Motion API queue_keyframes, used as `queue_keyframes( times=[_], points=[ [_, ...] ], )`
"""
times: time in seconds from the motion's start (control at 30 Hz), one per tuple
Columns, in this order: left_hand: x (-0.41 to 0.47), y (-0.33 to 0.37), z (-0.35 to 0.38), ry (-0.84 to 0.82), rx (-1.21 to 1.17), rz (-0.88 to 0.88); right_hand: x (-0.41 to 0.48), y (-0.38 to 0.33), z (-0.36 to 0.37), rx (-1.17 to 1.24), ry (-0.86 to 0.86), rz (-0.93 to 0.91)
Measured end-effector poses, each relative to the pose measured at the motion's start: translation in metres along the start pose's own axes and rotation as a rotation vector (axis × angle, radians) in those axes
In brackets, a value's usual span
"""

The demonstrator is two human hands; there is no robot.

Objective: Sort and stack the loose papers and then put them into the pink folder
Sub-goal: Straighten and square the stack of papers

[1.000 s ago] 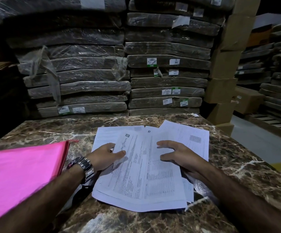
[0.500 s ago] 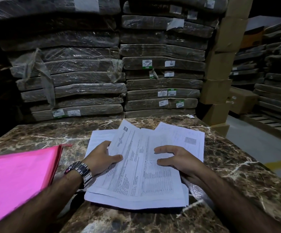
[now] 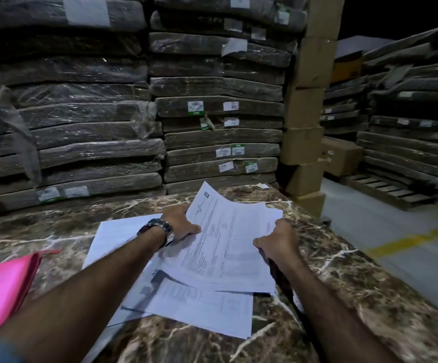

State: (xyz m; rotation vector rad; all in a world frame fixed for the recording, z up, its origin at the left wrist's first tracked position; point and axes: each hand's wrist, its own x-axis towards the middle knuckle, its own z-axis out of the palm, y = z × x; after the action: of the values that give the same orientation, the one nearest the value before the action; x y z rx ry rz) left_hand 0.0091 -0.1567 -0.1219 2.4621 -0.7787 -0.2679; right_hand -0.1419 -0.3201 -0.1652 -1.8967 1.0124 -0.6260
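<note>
Several white printed papers [image 3: 223, 247] lie fanned across the brown marble table [image 3: 356, 297]. My left hand [image 3: 180, 222], with a metal watch at the wrist, grips the left edge of the top sheets. My right hand [image 3: 278, 241] grips their right edge. Those top sheets are lifted and tilted, their far corner curling up. More sheets [image 3: 202, 307] lie flat beneath, nearer to me, and one blank sheet [image 3: 115, 237] pokes out to the left. The pink folder [image 3: 0, 286] rests shut at the table's left edge, apart from both hands.
Tall stacks of plastic-wrapped slabs [image 3: 220, 111] stand right behind the table. A column of cardboard boxes [image 3: 307, 121] rises at the far right corner. Past the table's right edge there is grey floor with a yellow line [image 3: 406, 239] and a wooden pallet [image 3: 385, 189].
Both hands went from pressing flat on the pile to gripping the top sheets by their edges and lifting them away from me. The lower sheets are now uncovered.
</note>
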Motion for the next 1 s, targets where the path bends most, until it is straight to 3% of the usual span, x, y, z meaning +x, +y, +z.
queue_keyframes(
  times=[0.13,0.23,0.5,0.7,0.9,1.0],
  points=[
    [0.018,0.004,0.016,0.024,0.222,-0.037,-0.004,-0.004,-0.002,-0.232,0.052,0.033],
    [0.024,0.007,0.019,0.021,0.350,-0.044,-0.006,-0.010,-0.002,-0.300,-0.023,0.097],
    [0.035,0.013,0.022,-0.060,0.447,0.006,0.015,-0.002,0.002,0.193,-0.154,0.225],
    [0.039,0.011,0.023,-0.075,0.362,-0.048,0.010,-0.011,-0.010,0.503,-0.160,0.236],
    [0.041,0.008,0.020,-0.114,0.277,-0.096,0.006,-0.003,-0.014,0.405,-0.097,0.119],
    [0.041,0.009,0.014,-0.119,0.290,-0.093,0.006,-0.003,-0.016,0.502,-0.191,0.160]
  ],
)
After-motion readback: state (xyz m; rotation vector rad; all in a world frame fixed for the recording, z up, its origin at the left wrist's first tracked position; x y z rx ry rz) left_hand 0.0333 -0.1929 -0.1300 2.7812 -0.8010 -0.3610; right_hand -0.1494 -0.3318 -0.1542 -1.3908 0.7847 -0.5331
